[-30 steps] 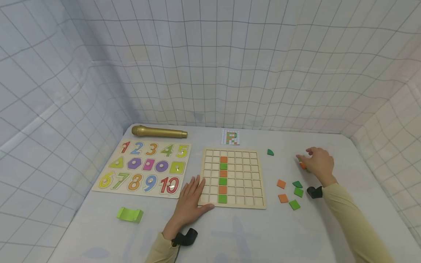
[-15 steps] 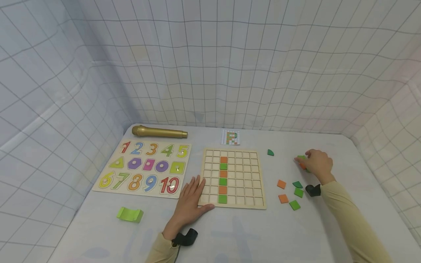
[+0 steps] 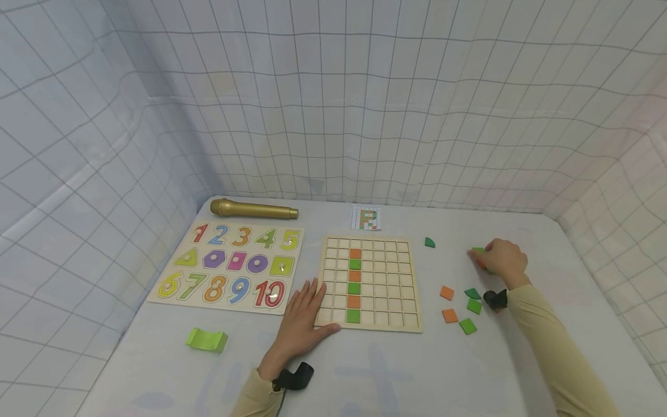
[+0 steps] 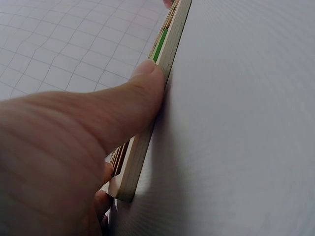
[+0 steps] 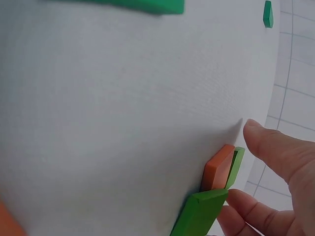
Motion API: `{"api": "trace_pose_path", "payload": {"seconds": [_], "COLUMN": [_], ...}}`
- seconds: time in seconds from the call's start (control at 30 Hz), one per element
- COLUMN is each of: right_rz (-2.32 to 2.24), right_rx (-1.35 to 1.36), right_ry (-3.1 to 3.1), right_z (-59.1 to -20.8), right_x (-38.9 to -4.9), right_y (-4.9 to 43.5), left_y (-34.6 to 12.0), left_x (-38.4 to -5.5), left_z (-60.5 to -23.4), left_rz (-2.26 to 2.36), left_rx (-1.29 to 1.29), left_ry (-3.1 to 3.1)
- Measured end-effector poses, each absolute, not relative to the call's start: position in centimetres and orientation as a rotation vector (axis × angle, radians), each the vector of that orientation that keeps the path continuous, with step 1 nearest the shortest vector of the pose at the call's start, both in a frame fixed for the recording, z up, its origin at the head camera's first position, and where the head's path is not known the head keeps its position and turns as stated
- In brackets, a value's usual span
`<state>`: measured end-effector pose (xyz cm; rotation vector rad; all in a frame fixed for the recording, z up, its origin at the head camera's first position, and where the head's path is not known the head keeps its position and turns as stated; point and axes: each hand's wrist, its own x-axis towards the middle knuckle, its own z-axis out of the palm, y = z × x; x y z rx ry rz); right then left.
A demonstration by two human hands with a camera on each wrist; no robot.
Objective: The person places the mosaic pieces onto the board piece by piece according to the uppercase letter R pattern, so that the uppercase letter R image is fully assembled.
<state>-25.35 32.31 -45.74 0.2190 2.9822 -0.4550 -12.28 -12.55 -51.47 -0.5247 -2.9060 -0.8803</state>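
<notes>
My left hand (image 3: 299, 324) lies at the lower left corner of a wooden grid board (image 3: 388, 330). In the left wrist view its thumb (image 4: 142, 88) presses on the board's edge. One column of the board holds orange and green square tiles in alternation. At the right, my right hand (image 3: 504, 260) reaches over a small cluster of tiles. The right wrist view shows an orange tile (image 5: 216, 169) between a green tile (image 5: 202, 211) and another green one. The right thumb (image 5: 268, 145) stands apart from them, and the curled fingers touch or nearly touch their far side.
Loose orange tiles (image 3: 450, 315), green tiles (image 3: 468, 326) and a dark green quarter-round piece (image 3: 472, 293) lie between board and right arm. Another quarter-round (image 3: 429, 242) lies farther back. A pattern card (image 3: 366, 218), gold microphone (image 3: 255, 209), number puzzle (image 3: 224, 272) and green holder (image 3: 206, 340) surround the board.
The right hand has shifted slightly over the tile cluster, and more of a green tile shows beside its fingers. The left hand keeps its place on the board.
</notes>
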Motion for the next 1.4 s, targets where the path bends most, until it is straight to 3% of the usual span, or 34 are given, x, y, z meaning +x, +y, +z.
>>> {"api": "trace_pose_path", "payload": {"seconds": [0.87, 1.4], "right_rz": [-0.738, -0.871], "right_rx": [0.245, 0.058], "right_ry": [2.869, 3.07], "right_z": [-45.9, -46.0], "right_x": [-26.3, -25.6], "right_y": [32.5, 31.4], "left_y": [-12.6, -12.5], "left_x": [-12.3, -12.3], "left_z": [-51.5, -51.4], "left_rz": [-0.883, -0.876], "left_rx": [-0.528, -0.533], "left_ry": [-2.911, -2.901]}}
